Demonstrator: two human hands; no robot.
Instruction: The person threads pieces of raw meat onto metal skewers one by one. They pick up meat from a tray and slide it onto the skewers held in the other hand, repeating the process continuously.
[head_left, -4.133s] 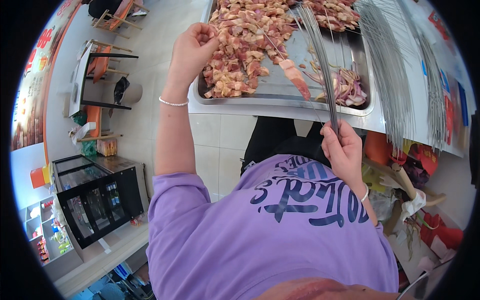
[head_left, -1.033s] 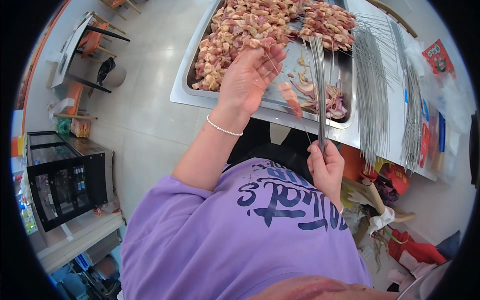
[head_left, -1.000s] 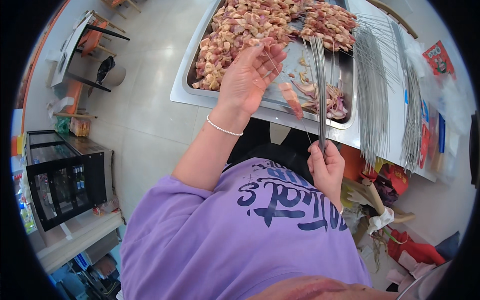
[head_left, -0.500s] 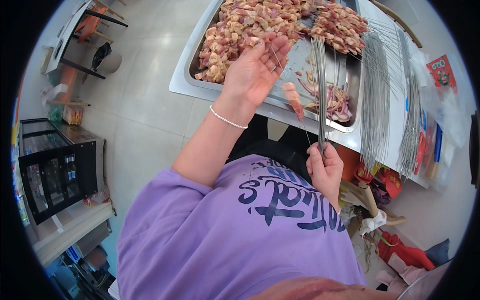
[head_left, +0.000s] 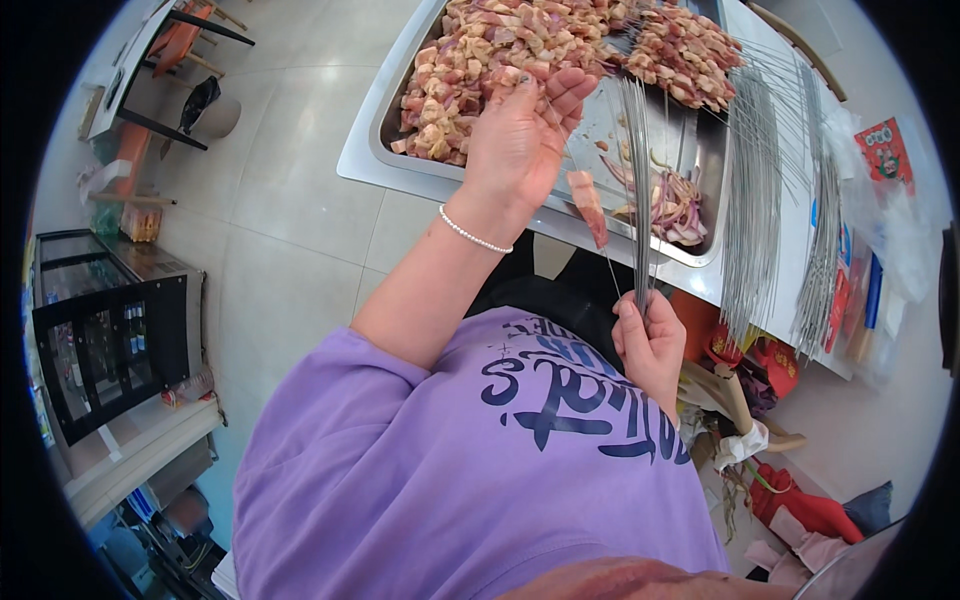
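Observation:
At the lower right of the tray, my right hand is closed round a bundle of thin metal skewers, their tips pointing away from me. One skewer leans left out of the bundle and carries a single pink-and-pale slice of meat. Its upper end reaches the palm side of my left hand, which is turned up over the tray's near edge. There the thumb and a finger appear closed on a small piece of meat, while the other fingers stretch out to the right. That grip is partly hidden.
The steel tray holds a large heap of raw meat chunks, rows of loaded skewers and sliced red onion. Bare skewers lie in piles to its right, beside plastic bags. A wooden stool stands below.
My left hand has shifted slightly right and nearer to me, with the meat piece at its thumb moving along. My right hand has hardly moved.

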